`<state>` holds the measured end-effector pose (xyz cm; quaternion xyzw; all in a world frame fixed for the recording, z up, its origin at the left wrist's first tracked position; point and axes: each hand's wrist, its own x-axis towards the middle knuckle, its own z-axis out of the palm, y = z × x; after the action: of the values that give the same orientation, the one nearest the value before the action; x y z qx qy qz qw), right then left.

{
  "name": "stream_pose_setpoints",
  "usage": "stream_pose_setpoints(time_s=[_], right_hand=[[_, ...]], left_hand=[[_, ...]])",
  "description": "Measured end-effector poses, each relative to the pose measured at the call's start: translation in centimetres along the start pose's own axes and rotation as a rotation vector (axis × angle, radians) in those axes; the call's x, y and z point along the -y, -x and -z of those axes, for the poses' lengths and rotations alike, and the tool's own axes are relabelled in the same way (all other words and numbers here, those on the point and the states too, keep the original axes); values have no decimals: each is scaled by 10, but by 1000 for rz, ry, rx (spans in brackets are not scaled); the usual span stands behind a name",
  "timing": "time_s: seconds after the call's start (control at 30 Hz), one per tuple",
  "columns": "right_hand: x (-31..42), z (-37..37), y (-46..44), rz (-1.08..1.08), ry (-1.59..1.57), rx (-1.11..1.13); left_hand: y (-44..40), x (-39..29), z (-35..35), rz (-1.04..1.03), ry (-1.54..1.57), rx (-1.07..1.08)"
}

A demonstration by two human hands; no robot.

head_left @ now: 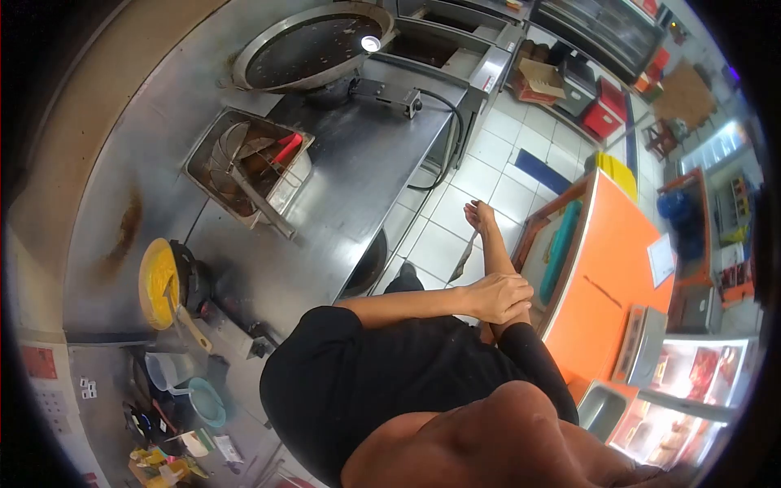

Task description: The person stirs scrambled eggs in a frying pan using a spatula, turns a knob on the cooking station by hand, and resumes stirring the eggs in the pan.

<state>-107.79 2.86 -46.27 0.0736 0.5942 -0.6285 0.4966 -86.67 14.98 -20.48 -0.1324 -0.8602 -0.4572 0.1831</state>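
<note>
My left hand (496, 298) is wrapped round my right forearm, at the edge of the black sleeve (533, 362). Beyond it, my right hand (480, 215) is held out over the white tiled floor, its fingers loosely bent and apart. A thin dark strip (464, 259) shows just below that hand; whether the two touch is unclear. Left of my hands is the steel counter (350, 179). On it stand a metal tray (289, 183) with strainers and a red-handled tool, a large pan (313, 49) of dark liquid, and a yellow-coated pan (159, 285).
An orange counter (602, 285) stands on the right, with a steel scale (640, 346) and a paper (661, 259). A black hose (460, 134) hangs from the steel counter's edge. Farther back are a red cooler (606, 110) and a cardboard box (541, 81).
</note>
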Motion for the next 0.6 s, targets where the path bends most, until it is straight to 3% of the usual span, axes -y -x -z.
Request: stream_pose_setpoints(time_s=[0.17, 0.3, 0.6], right_hand=[[79, -75, -84, 11, 76, 138], [130, -148, -118, 46, 212, 233], [193, -253, -209, -280, 435, 672]], left_hand=[[-56, 69, 57, -80, -76, -233], [-97, 130, 119, 13, -148, -189], [-163, 226, 213, 217, -56, -252]])
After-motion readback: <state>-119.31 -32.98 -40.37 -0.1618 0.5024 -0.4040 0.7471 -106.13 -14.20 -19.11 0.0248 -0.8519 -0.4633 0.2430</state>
